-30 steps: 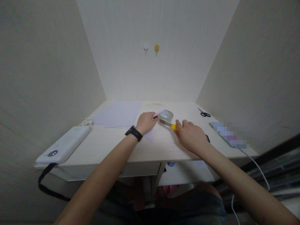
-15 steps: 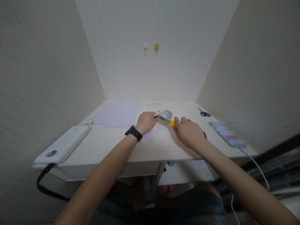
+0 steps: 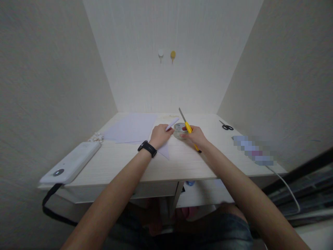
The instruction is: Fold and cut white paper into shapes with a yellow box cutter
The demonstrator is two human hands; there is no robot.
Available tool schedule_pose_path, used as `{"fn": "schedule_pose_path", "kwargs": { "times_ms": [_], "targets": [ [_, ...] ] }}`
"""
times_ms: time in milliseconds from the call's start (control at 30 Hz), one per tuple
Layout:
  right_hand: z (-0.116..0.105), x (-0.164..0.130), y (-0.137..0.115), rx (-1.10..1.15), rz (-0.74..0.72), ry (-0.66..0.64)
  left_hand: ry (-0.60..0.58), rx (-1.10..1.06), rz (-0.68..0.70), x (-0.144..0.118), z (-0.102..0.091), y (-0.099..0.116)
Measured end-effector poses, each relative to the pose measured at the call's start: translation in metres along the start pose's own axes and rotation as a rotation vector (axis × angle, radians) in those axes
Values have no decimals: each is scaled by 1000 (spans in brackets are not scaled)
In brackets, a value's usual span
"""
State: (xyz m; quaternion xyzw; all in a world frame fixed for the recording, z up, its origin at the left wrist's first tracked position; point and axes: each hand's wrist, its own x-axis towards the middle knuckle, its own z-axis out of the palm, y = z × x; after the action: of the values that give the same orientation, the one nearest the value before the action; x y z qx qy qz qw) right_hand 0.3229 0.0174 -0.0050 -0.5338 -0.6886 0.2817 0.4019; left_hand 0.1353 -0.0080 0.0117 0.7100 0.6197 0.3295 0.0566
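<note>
My left hand (image 3: 159, 136), with a black watch on the wrist, is closed on a slim roll of pale paper (image 3: 173, 123) whose free end points up and right. A pale triangular piece of paper (image 3: 163, 151) lies under that wrist. In my right hand (image 3: 198, 135) is a yellow utility knife (image 3: 188, 127), its blade out and pointing up and away. The thumb and fingers of this hand also reach to the side of a clear roll of tape (image 3: 178, 133) on the desk. Part of the knife's handle is hidden by the hand.
Pale paper sheets (image 3: 135, 126) lie at the back left of the desk (image 3: 179, 166). A white device (image 3: 73, 161) with a black strap stands at the left edge. Black scissors (image 3: 226, 126) and a blurred-out phone-like object (image 3: 252, 150) with a cable are at right.
The knife has swung from pointing left at the paper roll to pointing up and away. My right hand has moved left to the tape roll. The paper roll has shifted slightly left.
</note>
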Motion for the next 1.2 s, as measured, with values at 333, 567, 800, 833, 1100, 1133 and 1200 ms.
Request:
{"fn": "schedule_pose_path", "kwargs": {
  "times_ms": [333,567,800,833,1100,1133,1200],
  "targets": [
    [-8,9,7,116,50,-51,73,-122,-24,5,6,-10],
    [-10,10,6,-35,-27,-95,70,-118,-51,3,6,-7],
    [-13,9,4,-41,-27,-142,87,-46,-35,0,6,-6],
    [-13,9,3,-31,-22,-144,89,-40,-38,0,6,-5],
    [-23,2,4,-149,-40,-164,239,-312,-183,11,-6,-27],
    [-25,3,6,-165,-47,-148,246,-380,-190,12,-7,-30],
    [-28,8,13,-189,-62,-117,252,-503,-183,14,-6,-35]
  ]
}}
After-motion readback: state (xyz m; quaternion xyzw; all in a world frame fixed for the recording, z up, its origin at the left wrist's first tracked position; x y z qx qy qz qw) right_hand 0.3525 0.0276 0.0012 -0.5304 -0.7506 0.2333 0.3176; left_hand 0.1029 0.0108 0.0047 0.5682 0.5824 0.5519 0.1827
